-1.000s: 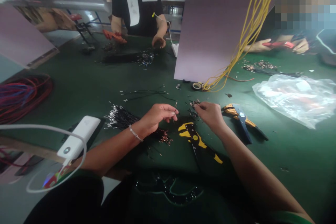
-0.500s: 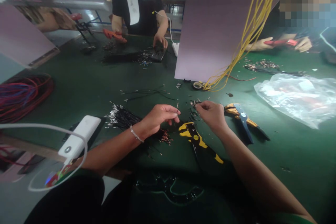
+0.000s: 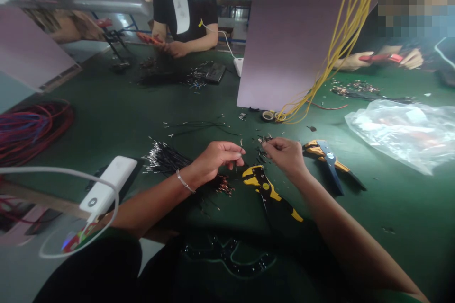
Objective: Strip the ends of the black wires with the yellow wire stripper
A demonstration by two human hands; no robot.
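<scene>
Between thumb and forefinger, my left hand (image 3: 222, 156) pinches a short black wire (image 3: 242, 146) with a bare copper end pointing up. My right hand (image 3: 284, 151) is closed, its fingertips down at a scatter of small wire offcuts (image 3: 262, 154); whatever is between them is too small to make out. Under my left wrist lies a bundle of black wires (image 3: 165, 156), silvery tips to the left and copper ends to the right. A yellow and black wire stripper (image 3: 265, 184) rests between my forearms. Beside my right wrist is a blue and orange wire stripper (image 3: 327, 158).
A white power bank (image 3: 108, 184) with a cable stands at left, near coiled red and blue wires (image 3: 31, 125). Yellow wires (image 3: 330, 66) hang by a pale divider (image 3: 280, 47). A plastic bag (image 3: 405, 128) lies right. Co-workers' hands (image 3: 177, 49) hold tools across the table.
My right hand has shifted slightly left over the offcuts. My left hand stays put with the wire. Across the table, a co-worker's hand has left the dark box and joined the other at the orange tool.
</scene>
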